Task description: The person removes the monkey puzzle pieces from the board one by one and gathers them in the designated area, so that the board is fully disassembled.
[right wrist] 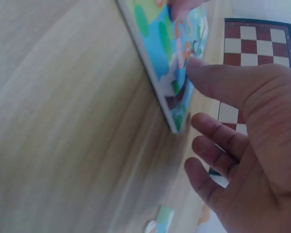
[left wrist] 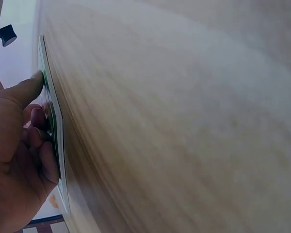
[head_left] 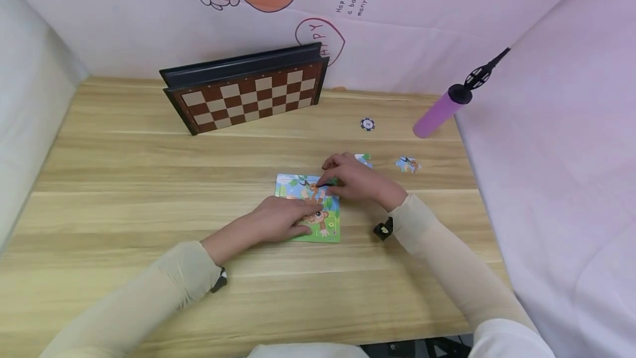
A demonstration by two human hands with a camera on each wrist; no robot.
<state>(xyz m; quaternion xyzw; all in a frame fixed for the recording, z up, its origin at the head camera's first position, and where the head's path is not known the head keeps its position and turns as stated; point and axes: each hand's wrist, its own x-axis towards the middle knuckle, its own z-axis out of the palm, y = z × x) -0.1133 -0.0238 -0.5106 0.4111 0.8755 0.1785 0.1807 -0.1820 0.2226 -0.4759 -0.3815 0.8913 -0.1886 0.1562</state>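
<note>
A small picture jigsaw puzzle (head_left: 325, 235) with a monkey on a blue and green ground lies flat on the table. My left hand (head_left: 284, 219) rests over its left and middle part, fingers stretched across the picture. In the left wrist view, the thumb (left wrist: 31, 90) sits at the puzzle's edge. At the upper right part is my right hand (head_left: 355, 177), its thumb tip (right wrist: 196, 68) on the picture surface and three other fingers loosely bent off the edge. One loose puzzle piece (head_left: 364, 158) is partly hidden behind the right hand; another piece (head_left: 408, 164) lies farther right.
A folding chessboard case (head_left: 253, 95) stands on its edge at the back. A poker chip (head_left: 367, 124) lies right of it. The purple hand pump (head_left: 439, 114) with a black top stands at the back right. White printed cloth (head_left: 422, 32) hangs around the table.
</note>
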